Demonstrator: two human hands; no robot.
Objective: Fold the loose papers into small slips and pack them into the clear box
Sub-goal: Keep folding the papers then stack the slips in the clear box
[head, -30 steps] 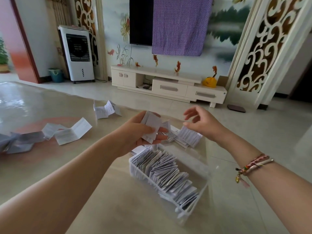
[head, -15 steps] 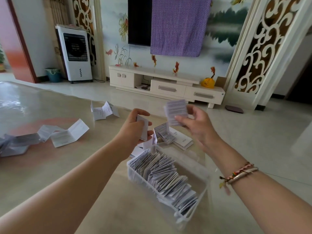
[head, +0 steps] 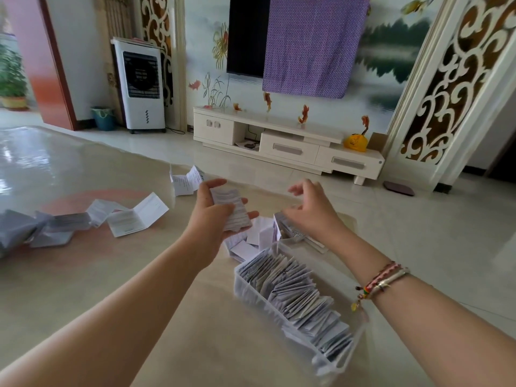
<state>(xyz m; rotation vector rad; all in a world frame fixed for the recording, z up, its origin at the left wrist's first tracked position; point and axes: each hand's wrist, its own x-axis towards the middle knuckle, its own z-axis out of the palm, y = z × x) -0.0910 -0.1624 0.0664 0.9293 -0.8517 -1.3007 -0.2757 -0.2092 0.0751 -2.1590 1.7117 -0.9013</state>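
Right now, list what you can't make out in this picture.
- Print on the papers in the left hand: too small, blurred.
- What the right hand touches: its own fingers hide it.
- Bottom of the clear box: hidden by slips.
- Grey sheets: cut off by the left edge.

The right hand (head: 310,210) hides what its fingers perhaps touch; print on the folded paper (head: 231,210) is too blurred to read.

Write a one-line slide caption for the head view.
Left hand grips a folded paper beyond the slip-packed clear box; right hand reaches down.
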